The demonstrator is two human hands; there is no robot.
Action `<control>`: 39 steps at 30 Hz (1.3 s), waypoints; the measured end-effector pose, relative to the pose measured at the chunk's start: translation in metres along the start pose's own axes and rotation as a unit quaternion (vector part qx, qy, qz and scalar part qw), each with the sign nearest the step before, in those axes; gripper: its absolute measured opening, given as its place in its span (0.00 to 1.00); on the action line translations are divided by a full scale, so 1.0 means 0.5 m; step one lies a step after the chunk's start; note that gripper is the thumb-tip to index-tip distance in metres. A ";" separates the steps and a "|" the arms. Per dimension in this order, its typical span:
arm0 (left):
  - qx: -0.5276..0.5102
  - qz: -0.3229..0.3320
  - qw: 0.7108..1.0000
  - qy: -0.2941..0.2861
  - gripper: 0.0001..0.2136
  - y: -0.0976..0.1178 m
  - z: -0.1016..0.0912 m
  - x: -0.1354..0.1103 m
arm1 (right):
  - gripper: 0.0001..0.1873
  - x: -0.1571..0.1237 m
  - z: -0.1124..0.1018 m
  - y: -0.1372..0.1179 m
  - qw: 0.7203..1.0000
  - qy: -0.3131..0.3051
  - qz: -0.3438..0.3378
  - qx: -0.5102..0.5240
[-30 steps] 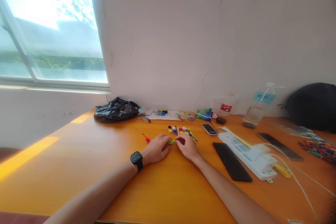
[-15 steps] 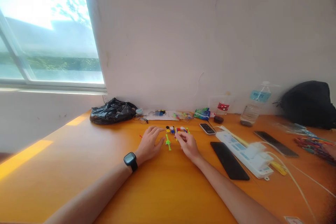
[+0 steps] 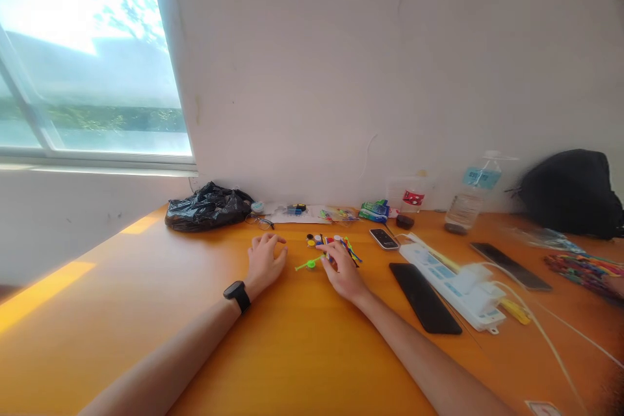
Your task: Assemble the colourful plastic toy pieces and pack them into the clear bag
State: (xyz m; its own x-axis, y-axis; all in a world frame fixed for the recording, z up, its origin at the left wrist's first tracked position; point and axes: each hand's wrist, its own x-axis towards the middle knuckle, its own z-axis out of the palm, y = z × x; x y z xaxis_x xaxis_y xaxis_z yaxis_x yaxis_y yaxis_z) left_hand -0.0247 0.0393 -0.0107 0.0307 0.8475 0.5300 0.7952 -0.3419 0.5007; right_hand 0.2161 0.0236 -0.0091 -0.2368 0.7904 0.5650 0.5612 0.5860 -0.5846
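Observation:
A thin bright green plastic piece with a round middle [image 3: 311,264] lies on the table between my hands. My right hand [image 3: 344,274] is just right of it, fingers stretched and thumb apart. Its fingertips hover at or touch the near side of a pile of small coloured plastic parts [image 3: 351,249]; they partly cover the pile and the green piece's right end. Yellow, black and white round pieces [image 3: 311,243] sit at the pile's left. Resting left of the green piece, my left hand [image 3: 266,263] holds nothing, its fingers loosely bent and apart. A black watch [image 3: 237,295] is on that wrist.
A black plastic bag [image 3: 209,208], eyeglasses [image 3: 263,222] and a paper sheet [image 3: 277,215] lie along the wall. On the right are a white power strip [image 3: 451,286] with cables, a black flat slab [image 3: 424,298], a phone [image 3: 509,265] and a bottle [image 3: 465,201].
The green piece has turned from pointing away from me to lying crosswise. My left hand has drawn back leftward. My right hand has opened and shifted slightly left.

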 end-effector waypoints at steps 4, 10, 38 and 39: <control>0.009 -0.047 0.998 -0.040 0.09 0.004 -0.002 0.004 | 0.19 -0.004 0.004 0.001 0.998 -0.059 -0.007 0.002; -0.063 0.006 0.995 -0.077 0.11 -0.005 0.013 0.010 | 0.13 -0.008 -0.001 -0.022 0.992 -0.120 -0.045 -0.007; 0.082 -0.004 0.993 -0.089 0.20 -0.027 -0.025 0.017 | 0.19 -0.019 -0.016 -0.045 0.934 -0.138 0.100 -0.315; 0.095 -0.009 0.993 -0.070 0.17 -0.028 -0.030 0.019 | 0.19 -0.019 -0.016 -0.046 0.931 -0.143 0.098 -0.320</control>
State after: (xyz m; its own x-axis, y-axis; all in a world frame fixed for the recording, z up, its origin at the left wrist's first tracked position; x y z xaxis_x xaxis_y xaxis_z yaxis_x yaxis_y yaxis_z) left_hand -0.0446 0.0461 -0.0023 0.0894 0.9053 0.4153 0.8956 -0.2555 0.3642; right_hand 0.2117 0.0012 0.0038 -0.2298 0.9402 0.2514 0.9521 0.2708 -0.1423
